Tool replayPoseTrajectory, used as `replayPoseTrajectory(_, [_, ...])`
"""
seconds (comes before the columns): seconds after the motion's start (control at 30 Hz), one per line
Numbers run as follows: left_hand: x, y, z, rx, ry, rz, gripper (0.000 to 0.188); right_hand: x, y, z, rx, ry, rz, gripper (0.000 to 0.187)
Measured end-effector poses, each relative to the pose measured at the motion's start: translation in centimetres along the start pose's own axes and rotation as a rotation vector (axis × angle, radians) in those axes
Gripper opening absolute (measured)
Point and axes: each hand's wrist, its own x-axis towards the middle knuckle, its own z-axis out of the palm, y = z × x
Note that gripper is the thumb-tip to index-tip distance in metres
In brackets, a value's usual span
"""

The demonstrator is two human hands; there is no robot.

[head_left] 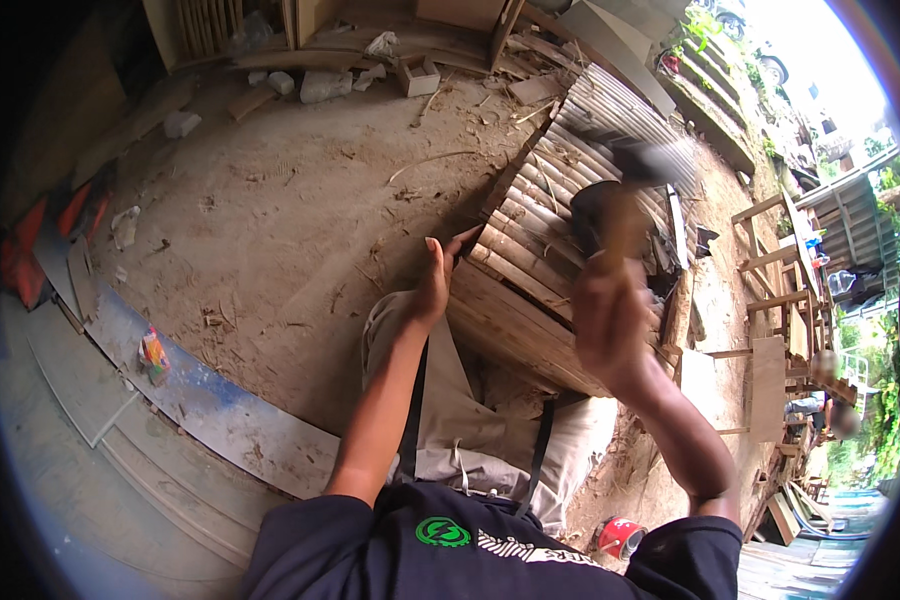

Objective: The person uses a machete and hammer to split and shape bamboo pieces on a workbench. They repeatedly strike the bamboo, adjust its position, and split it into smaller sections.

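My right hand (612, 315) is closed round the wooden handle of a hammer (626, 228), raised above a low bamboo-slat bench (530, 215). Motion blurs the hammer's dark head and part of the hand. My left hand (433, 288) touches the bench's near left corner, with its visible fingers stretched out and some partly hidden by the edge. Round bamboo slats lie side by side across the top, above a wooden side board (510, 325). Behind the hammer, a dark object (592, 205) sits on the slats; its kind cannot be made out.
Dirt ground with wood scraps spreads to the left. A small wooden box (418, 76) lies at the far side. A colourful packet (153, 355) rests on a blue-stained sheet (205, 395). A red can (620, 538) stands near my right elbow. Wooden frames (775, 250) stand at right.
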Motion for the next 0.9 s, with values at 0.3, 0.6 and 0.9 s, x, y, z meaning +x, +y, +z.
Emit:
replayPoseTrajectory(0.3, [0.1,-0.5,-0.4,-0.019,0.000,-0.005,0.092,-1.2,-0.5,-1.2,0.195,0.242,-0.100,0.019])
replayPoseTrajectory(0.6, [0.8,-2.3,-1.2,0.012,0.092,0.037,0.085,-4.4,0.3,-1.2,0.333,0.354,0.147,0.022])
replayPoseTrajectory(0.9, [0.9,-1.3,-1.9,-0.045,0.025,-0.002,0.087,-2.6,0.9,2.6,-0.036,0.133,0.345,0.026])
